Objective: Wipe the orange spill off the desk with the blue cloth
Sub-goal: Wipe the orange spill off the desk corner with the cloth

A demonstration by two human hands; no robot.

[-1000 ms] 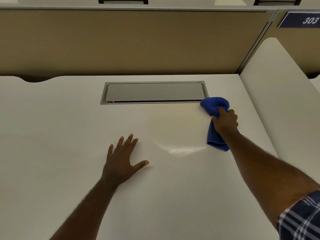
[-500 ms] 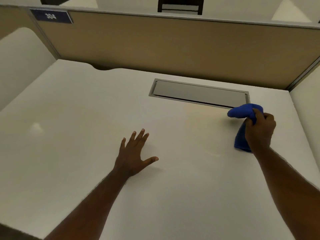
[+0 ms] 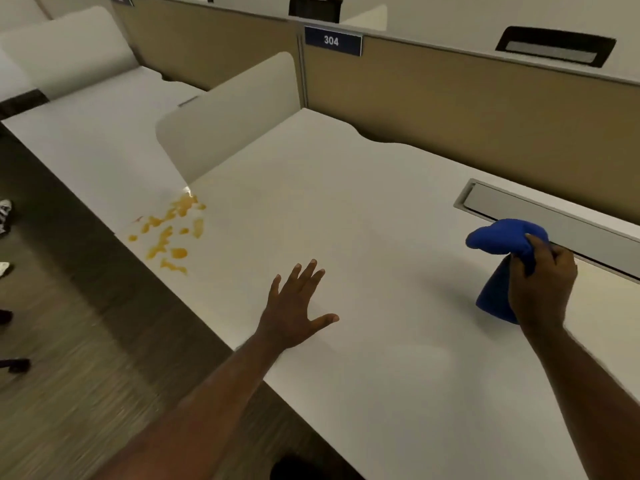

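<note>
An orange spill (image 3: 169, 233) lies in several blobs on the white desk (image 3: 346, 209), near its front edge, just in front of the low white divider's end. My right hand (image 3: 540, 285) grips the bunched blue cloth (image 3: 498, 258) far to the right, by the cable tray; the cloth hangs down with its lower end at the desk surface. My left hand (image 3: 294, 306) rests flat on the desk with fingers spread, between the spill and the cloth.
A low white divider (image 3: 225, 116) stands on the desk behind the spill. A grey cable tray (image 3: 561, 216) is set into the desk at the right. Tan partition panels with a "304" sign (image 3: 332, 40) run along the back. Dark carpet lies left of the front edge.
The view has swung to the left, bringing the orange spill and the divider into sight. My right hand still holds the cloth near the cable tray; my left hand stays flat on the desk.
</note>
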